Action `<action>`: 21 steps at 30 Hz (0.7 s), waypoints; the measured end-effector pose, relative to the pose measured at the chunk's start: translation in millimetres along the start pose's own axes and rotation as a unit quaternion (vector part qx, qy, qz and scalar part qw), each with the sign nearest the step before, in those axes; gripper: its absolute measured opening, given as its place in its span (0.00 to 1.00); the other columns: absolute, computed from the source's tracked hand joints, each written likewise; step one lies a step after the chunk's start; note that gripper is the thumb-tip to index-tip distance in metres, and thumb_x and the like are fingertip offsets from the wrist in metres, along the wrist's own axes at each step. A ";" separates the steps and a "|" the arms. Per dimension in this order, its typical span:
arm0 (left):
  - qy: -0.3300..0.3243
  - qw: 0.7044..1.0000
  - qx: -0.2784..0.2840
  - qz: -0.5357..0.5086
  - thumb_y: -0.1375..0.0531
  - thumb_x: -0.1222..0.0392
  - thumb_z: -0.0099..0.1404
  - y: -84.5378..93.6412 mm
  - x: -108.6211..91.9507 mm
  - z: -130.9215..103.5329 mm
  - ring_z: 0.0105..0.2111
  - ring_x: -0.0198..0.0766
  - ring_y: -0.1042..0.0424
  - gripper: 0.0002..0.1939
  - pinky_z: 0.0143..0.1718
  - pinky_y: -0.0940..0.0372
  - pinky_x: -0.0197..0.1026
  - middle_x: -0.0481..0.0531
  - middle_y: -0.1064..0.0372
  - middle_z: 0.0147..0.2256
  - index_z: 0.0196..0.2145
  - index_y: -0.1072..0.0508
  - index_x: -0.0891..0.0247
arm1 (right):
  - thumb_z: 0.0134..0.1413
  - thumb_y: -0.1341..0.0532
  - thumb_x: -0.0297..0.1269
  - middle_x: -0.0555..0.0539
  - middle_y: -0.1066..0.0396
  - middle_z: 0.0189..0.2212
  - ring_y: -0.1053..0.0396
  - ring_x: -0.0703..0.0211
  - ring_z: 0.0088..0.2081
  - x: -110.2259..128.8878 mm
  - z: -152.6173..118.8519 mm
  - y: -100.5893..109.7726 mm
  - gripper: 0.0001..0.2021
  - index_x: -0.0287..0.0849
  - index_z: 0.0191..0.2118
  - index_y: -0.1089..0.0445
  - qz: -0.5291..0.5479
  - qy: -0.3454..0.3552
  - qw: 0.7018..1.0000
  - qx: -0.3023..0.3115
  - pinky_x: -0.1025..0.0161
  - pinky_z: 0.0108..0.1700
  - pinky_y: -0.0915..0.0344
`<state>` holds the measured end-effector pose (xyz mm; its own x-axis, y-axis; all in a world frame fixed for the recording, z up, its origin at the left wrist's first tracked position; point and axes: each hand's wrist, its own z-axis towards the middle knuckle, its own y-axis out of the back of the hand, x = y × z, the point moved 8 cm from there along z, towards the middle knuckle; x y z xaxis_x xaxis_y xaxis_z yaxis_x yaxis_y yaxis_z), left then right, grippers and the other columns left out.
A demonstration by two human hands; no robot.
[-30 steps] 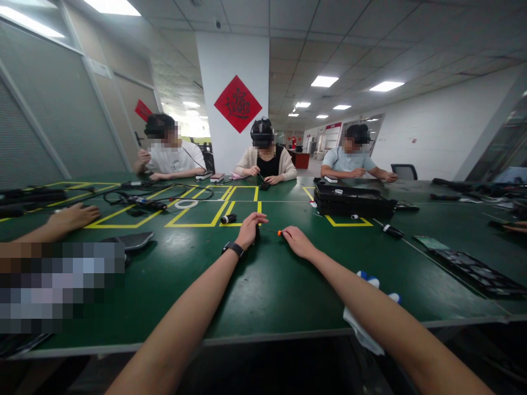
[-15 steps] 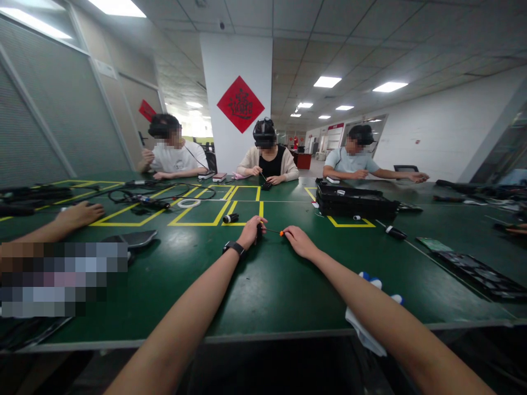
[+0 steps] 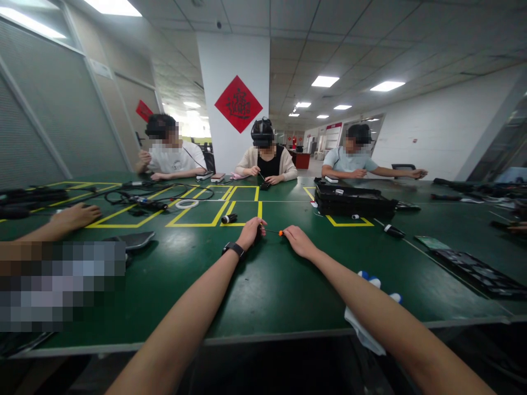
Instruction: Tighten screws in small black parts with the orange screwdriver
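Over the middle of the green table, my right hand pinches a thin screwdriver by its orange handle end. The slim shaft points left to my left hand, which wears a black watch. Those fingers are closed round a small dark object, mostly hidden by the hand, so its kind is unclear. Whether the shaft's tip touches it cannot be made out. A small black cylinder with a white band lies just beyond my left hand.
Blue-and-white gloves lie partly under my right forearm. Black cases and a circuit board are to the right. Cables and a white ring lie left. A co-worker's hand rests at left; three people sit opposite.
The view has shifted very slightly. My hands keep almost the same pose, with the screwdriver still between them; the dark object in my left hand shows less now.
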<state>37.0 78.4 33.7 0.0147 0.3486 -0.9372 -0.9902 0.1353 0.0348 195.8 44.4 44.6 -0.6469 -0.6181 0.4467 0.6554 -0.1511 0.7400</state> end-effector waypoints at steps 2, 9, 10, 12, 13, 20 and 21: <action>0.000 1.000 0.001 0.004 0.53 0.49 0.57 -0.3 -1.5 -0.8 0.22 0.31 0.35 0.18 0.27 0.38 0.37 0.50 0.37 0.23 0.30 0.33 0.67 | 0.56 0.54 0.37 0.47 0.35 0.31 0.40 0.62 0.36 0.4 -0.1 1.0 0.13 0.40 0.33 0.34 0.000 0.001 1.000 -0.004 0.64 0.41 0.44; 0.006 1.000 -0.016 0.016 0.53 0.50 0.57 2.1 -4.1 -2.5 0.22 0.31 0.35 0.18 0.27 0.39 0.36 0.50 0.36 0.23 0.30 0.33 0.67 | 0.48 0.44 0.35 0.48 0.35 0.34 0.39 0.62 0.36 3.0 -3.5 1.7 0.09 0.40 0.38 0.37 0.020 -0.007 1.000 -0.004 0.64 0.39 0.42; 0.003 1.000 -0.015 0.018 0.54 0.50 0.57 2.0 -4.7 -2.5 0.22 0.31 0.35 0.18 0.27 0.39 0.36 0.50 0.36 0.23 0.30 0.33 0.67 | 0.47 0.44 0.35 0.47 0.35 0.34 0.39 0.62 0.37 2.2 -3.4 0.7 0.10 0.40 0.38 0.37 0.022 -0.010 1.000 -0.001 0.64 0.39 0.42; -0.002 1.000 -0.013 0.022 0.54 0.50 0.57 2.0 -5.3 -2.4 0.22 0.31 0.35 0.19 0.27 0.39 0.36 0.50 0.36 0.23 0.30 0.33 0.67 | 0.48 0.44 0.36 0.47 0.35 0.34 0.39 0.62 0.37 0.4 -2.5 -0.8 0.10 0.40 0.38 0.36 0.023 -0.014 1.000 0.002 0.64 0.40 0.43; -0.003 1.000 -0.012 0.025 0.54 0.50 0.57 2.1 -5.2 -2.3 0.22 0.31 0.35 0.19 0.27 0.39 0.36 0.50 0.35 0.23 0.30 0.33 0.67 | 0.49 0.45 0.36 0.46 0.35 0.34 0.39 0.62 0.38 -0.1 -1.9 -1.2 0.09 0.40 0.38 0.36 0.021 -0.013 1.000 0.002 0.63 0.40 0.43; -0.017 0.999 -0.001 0.035 0.54 0.49 0.58 3.3 -3.3 -0.6 0.23 0.32 0.34 0.19 0.28 0.40 0.37 0.51 0.35 0.24 0.31 0.33 0.67 | 0.53 0.50 0.35 0.47 0.36 0.33 0.40 0.62 0.37 3.0 -1.5 0.0 0.09 0.39 0.33 0.35 0.005 0.004 1.000 0.003 0.63 0.40 0.44; -0.020 0.999 -0.001 0.037 0.55 0.49 0.58 3.5 -3.7 -0.5 0.23 0.32 0.34 0.19 0.28 0.40 0.37 0.51 0.35 0.24 0.31 0.33 0.67 | 0.52 0.49 0.35 0.47 0.36 0.33 0.40 0.62 0.36 3.2 -2.2 0.4 0.08 0.40 0.34 0.36 0.007 0.004 1.000 0.002 0.63 0.40 0.44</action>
<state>33.4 77.1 37.1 -0.0533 0.3949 -0.9172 -0.9890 0.1060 0.1031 194.9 40.7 45.2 -0.6352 -0.6255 0.4532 0.6622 -0.1390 0.7363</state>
